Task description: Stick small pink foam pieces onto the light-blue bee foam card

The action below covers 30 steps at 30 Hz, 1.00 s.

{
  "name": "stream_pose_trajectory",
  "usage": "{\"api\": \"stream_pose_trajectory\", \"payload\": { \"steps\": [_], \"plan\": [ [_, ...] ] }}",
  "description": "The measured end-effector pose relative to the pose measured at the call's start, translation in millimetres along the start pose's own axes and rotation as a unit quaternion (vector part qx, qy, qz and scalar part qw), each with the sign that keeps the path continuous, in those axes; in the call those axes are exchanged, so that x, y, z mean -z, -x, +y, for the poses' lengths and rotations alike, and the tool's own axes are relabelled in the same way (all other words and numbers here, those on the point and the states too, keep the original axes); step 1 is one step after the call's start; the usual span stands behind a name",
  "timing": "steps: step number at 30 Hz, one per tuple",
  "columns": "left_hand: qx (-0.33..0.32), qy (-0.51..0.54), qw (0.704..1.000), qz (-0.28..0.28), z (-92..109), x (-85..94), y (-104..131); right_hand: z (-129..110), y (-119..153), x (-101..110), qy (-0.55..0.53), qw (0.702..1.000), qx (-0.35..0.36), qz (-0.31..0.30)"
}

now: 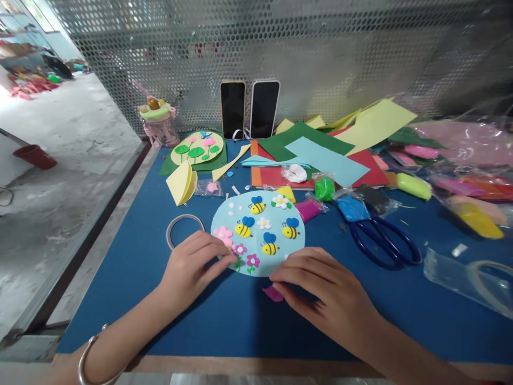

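Note:
A light blue paper disc (pixel 258 214) lies on the blue table (pixel 160 315), decorated with several clay bees and flowers. My left hand (pixel 191 270) rests at the disc's lower left edge, fingertips touching a small flower there. My right hand (pixel 320 294) lies palm down at the disc's lower right edge, fingers pointing left, beside a small magenta clay piece (pixel 272 293). Neither hand visibly grips anything.
A tape ring (pixel 184 230) sits left of the disc. Blue scissors (pixel 380 240), bagged clay lumps (pixel 324 188), coloured paper sheets (pixel 320 155) and two phones (pixel 248 109) against the mesh wall lie behind. A yellow-green lotus craft (pixel 198 149) sits at back left.

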<state>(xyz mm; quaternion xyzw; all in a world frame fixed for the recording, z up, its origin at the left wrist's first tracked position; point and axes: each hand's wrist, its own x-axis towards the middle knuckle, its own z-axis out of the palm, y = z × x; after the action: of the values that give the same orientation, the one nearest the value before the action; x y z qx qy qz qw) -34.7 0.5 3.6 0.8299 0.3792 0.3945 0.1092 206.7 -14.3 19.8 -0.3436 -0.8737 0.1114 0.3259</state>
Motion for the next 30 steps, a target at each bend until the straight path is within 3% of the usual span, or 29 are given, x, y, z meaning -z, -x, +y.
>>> {"api": "stream_pose_trajectory", "payload": {
  "steps": [3, 11, 19, 24, 30],
  "plan": [
    [-0.017, -0.013, 1.0, 0.003, -1, -1.4, -1, 5, -4, -5, -0.037, 0.999, -0.019, 0.016],
    [0.022, 0.05, 0.998, -0.006, -2, -9.4, 1, 7, 1, -8, -0.109, 0.992, -0.063, 0.029],
    [0.01, 0.03, 0.999, -0.018, 0, -15.4, 2, 7, 5, -12, -0.155, 0.984, -0.087, -0.006],
    [-0.032, 0.086, 0.996, -0.019, 12, -16.0, -1, 3, 0, -16, -0.238, 0.947, -0.21, -0.042],
    [-0.112, 0.044, 0.992, -0.025, 21, -13.1, 4, -2, -5, -22, -0.326, 0.902, -0.257, -0.12]
  ]
}}
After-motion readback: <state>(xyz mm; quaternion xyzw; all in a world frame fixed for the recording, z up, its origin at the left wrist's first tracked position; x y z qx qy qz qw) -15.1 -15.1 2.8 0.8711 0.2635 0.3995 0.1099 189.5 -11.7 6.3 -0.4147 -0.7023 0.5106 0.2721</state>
